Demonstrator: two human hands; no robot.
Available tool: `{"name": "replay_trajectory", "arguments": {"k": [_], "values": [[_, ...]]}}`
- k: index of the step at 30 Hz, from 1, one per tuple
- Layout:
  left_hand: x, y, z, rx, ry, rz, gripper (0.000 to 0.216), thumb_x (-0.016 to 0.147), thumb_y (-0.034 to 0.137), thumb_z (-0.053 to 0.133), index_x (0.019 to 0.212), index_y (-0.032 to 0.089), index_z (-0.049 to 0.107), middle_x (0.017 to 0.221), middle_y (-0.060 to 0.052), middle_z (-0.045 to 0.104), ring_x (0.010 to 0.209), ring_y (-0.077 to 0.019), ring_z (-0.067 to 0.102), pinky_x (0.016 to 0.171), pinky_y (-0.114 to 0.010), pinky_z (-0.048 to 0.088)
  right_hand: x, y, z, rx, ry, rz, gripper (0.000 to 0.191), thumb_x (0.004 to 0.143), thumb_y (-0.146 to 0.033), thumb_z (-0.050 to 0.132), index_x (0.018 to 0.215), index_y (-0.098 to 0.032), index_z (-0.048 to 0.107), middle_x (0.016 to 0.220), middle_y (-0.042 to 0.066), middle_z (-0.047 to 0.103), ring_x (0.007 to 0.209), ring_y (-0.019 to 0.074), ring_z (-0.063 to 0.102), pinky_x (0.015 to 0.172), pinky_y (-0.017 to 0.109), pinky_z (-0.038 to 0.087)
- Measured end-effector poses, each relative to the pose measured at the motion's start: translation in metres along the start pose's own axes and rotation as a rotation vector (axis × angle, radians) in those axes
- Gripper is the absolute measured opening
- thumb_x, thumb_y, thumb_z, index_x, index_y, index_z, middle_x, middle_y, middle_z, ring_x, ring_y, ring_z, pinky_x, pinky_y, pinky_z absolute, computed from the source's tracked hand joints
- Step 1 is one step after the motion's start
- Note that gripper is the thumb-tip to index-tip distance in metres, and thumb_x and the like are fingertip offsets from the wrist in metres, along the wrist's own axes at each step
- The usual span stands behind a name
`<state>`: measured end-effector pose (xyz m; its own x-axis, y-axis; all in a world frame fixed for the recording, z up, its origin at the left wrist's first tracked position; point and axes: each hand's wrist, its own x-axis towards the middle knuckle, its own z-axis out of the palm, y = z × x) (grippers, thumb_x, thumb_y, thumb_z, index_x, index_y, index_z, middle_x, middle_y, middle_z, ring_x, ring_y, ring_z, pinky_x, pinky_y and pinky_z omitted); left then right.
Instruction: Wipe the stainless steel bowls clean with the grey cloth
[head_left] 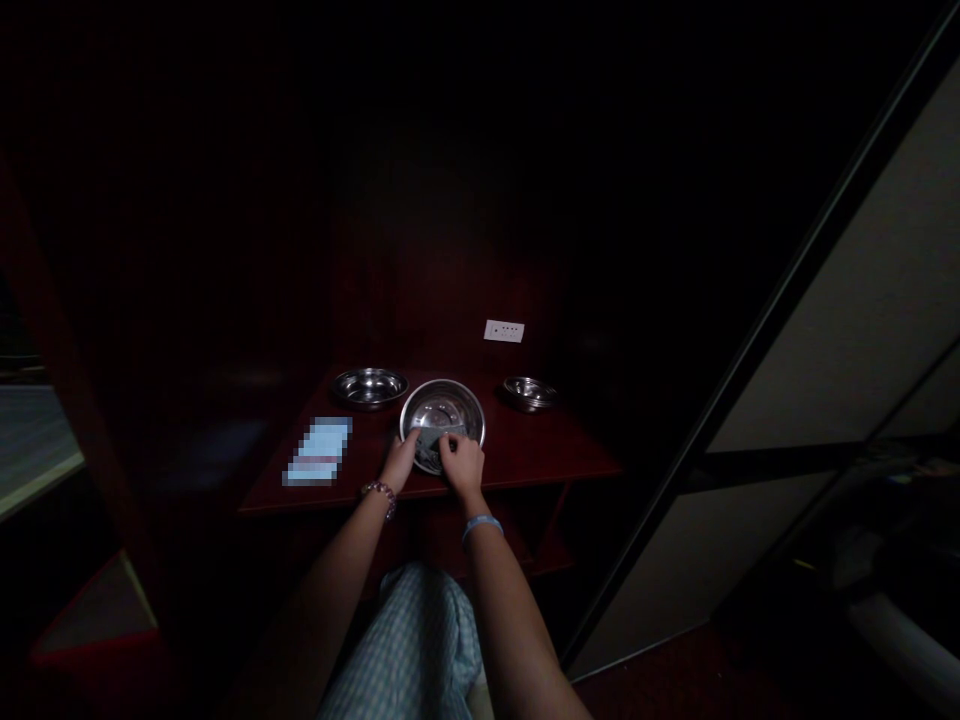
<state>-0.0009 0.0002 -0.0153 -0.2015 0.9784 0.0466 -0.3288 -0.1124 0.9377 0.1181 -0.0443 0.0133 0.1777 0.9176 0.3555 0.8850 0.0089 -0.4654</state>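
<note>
1. Nearest: checked clothing [416,640].
2. Steel bowl [444,394], grey piece [430,437] inside, mid-table [555,450].
3. Left hand [400,462], right hand [464,464]: fingers bent; cannot tell grips.
4. Advise: steady bowl, work low within rim.

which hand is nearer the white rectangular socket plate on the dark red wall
Right. In the picture, the right hand is below the socket plate and slightly left; the left hand is below it, but farther left.

Red tabletop [517,458] — metal bowls [369,388], pale blurred rectangle [319,452]
</note>
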Motion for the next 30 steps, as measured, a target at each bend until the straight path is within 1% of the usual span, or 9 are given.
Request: {"name": "replay_trajectory", "arguments": {"k": [4, 8, 12, 15, 20, 24, 30], "values": [[-0.002, 0.001, 0.001, 0.014, -0.004, -0.013, 0.027, 0.076, 0.038, 0.074, 0.09, 0.015, 0.072, 0.092, -0.013, 0.078, 0.1, -0.0297, 0.074, 0.1, -0.043, 0.053, 0.0, 0.002, 0.003, 0.002, 0.021, -0.009, 0.039, 0.105, -0.036, 0.045, 0.105, -0.026, 0.082, 0.106, 0.006, 0.082, 0.098, 0.0195, 0.076, 0.086, 0.023, 0.051], [-0.002, -0.002, 0.002, 0.004, -0.014, -0.036, 0.023, 0.079, 0.035, 0.068, 0.088, 0.015, 0.071, 0.089, -0.013, 0.078, 0.095, -0.0288, 0.075, 0.098, -0.044, 0.055, 0.001, 0.004, 0.007, -0.008, 0.037, 0.007, 0.038, 0.104, -0.036, 0.045, 0.104, -0.026, 0.082, 0.104, 0.006, 0.082, 0.096, 0.0198, 0.077, 0.084, 0.023, 0.052], [-0.003, 0.0, 0.0, 0.034, 0.0, -0.027, 0.027, 0.079, 0.039, 0.069, 0.093, 0.015, 0.071, 0.088, -0.011, 0.078, 0.1, -0.0282, 0.074, 0.103, -0.044, 0.053, 0.0, 0.002, 0.006, -0.01, 0.031, 0.005, 0.038, 0.104, -0.038, 0.045, 0.107, -0.027, 0.082, 0.105, 0.006, 0.082, 0.095, 0.0192, 0.076, 0.085, 0.023, 0.052], [-0.002, 0.0, -0.002, 0.056, -0.019, -0.016, 0.032, 0.078, 0.041, 0.071, 0.096, 0.015, 0.072, 0.09, -0.01, 0.078, 0.104, -0.0282, 0.073, 0.105, -0.043, 0.051, -0.001, 0.001, 0.004, -0.006, 0.026, 0.018, 0.038, 0.104, -0.038, 0.045, 0.107, -0.027, 0.082, 0.104, 0.006, 0.082, 0.095, 0.0195, 0.076, 0.084, 0.024, 0.053], [0.0, -0.002, -0.002, 0.044, -0.003, -0.043, 0.023, 0.082, 0.033, 0.067, 0.096, 0.016, 0.073, 0.087, -0.01, 0.078, 0.102, -0.0275, 0.074, 0.103, -0.041, 0.053, -0.001, 0.003, 0.006, 0.008, 0.046, 0.008, 0.04, 0.105, -0.037, 0.044, 0.102, -0.026, 0.082, 0.102, 0.006, 0.082, 0.093, 0.0199, 0.077, 0.082, 0.023, 0.052], [-0.004, 0.003, 0.0, 0.046, 0.017, -0.056, 0.02, 0.084, 0.03, 0.065, 0.095, 0.015, 0.072, 0.09, -0.012, 0.078, 0.099, -0.0282, 0.075, 0.098, -0.042, 0.056, 0.0, 0.002, 0.005, 0.022, 0.036, 0.013, 0.039, 0.105, -0.037, 0.044, 0.102, -0.026, 0.082, 0.102, 0.006, 0.082, 0.093, 0.0195, 0.076, 0.082, 0.023, 0.051], [-0.006, 0.008, 0.001, 0.05, -0.011, -0.018, 0.029, 0.082, 0.033, 0.069, 0.102, 0.013, 0.073, 0.09, -0.01, 0.079, 0.105, -0.0277, 0.073, 0.101, -0.039, 0.054, 0.002, 0.0, 0.002, 0.018, 0.003, 0.029, 0.04, 0.106, -0.035, 0.043, 0.107, -0.024, 0.081, 0.105, 0.007, 0.081, 0.096, 0.0199, 0.076, 0.083, 0.024, 0.05]]}}
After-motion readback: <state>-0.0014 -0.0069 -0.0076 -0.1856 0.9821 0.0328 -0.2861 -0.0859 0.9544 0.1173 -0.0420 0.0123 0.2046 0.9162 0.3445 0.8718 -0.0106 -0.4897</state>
